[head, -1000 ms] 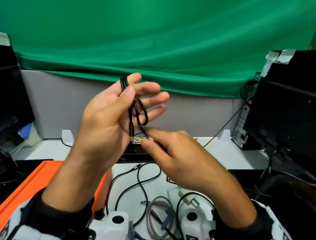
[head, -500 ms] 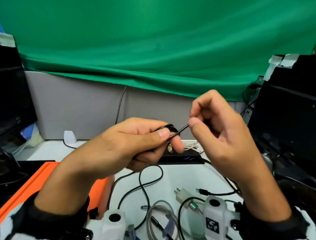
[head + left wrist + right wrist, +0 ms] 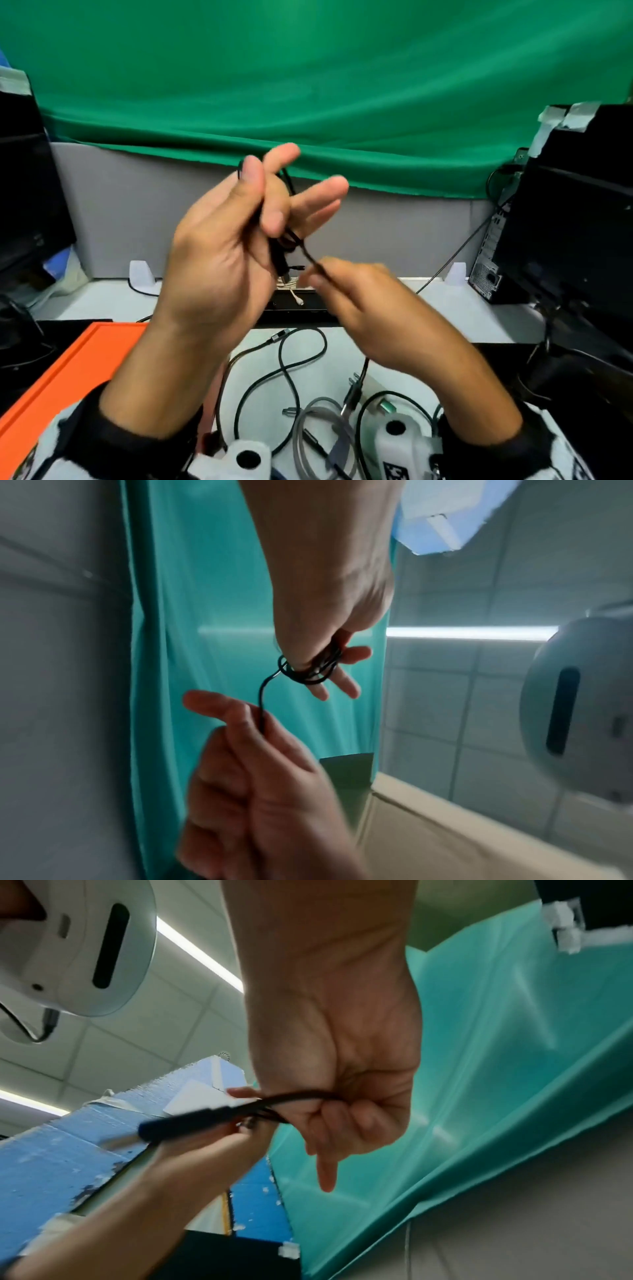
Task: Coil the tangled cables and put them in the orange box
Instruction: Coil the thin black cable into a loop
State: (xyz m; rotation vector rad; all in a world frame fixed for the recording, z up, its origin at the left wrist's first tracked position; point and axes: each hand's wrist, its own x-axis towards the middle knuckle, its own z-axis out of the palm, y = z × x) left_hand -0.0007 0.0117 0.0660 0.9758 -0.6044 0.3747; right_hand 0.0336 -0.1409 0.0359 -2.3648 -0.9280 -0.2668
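Up in front of the chest, the left hand [image 3: 219,246] has come back up upright since half a second ago, thumb pressing the little black cable [image 3: 289,240] coil against its fingers, other fingers spread. Just right of and below it, the right hand [image 3: 373,315] has dropped from its raised spot and pinches the loose tail, so I'd say another wrap is going on. Below the left wrist, the orange box [image 3: 78,370] waits; more cables [image 3: 291,373] lie under both hands.
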